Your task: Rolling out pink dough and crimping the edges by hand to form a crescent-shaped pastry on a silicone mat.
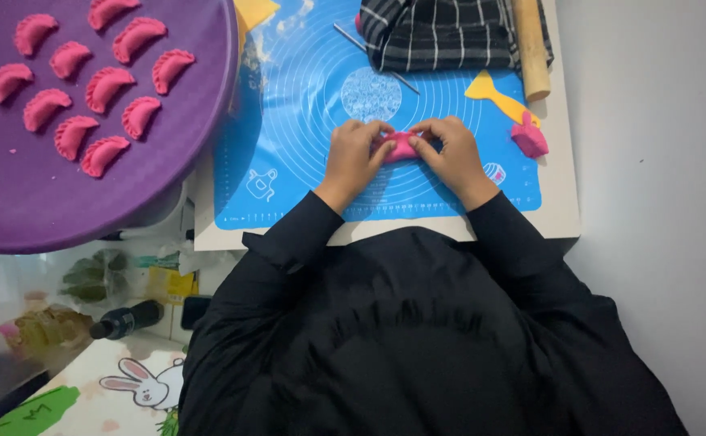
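Note:
A pink dough dumpling (401,145) lies on the blue silicone mat (288,129), pinched between both hands. My left hand (353,157) grips its left end with the fingertips. Its right end is held by my right hand (450,153). Both hands rest low on the mat, close together. Black sleeves cover both arms.
A round purple tray (14,202) at the left holds several folded pink dumplings (111,85). On the mat's far side lie a black checked cloth (442,32), a wooden rolling pin (531,48), a yellow scraper (494,93) and a pink dough lump (528,136). A dark bottle (127,319) lies lower left.

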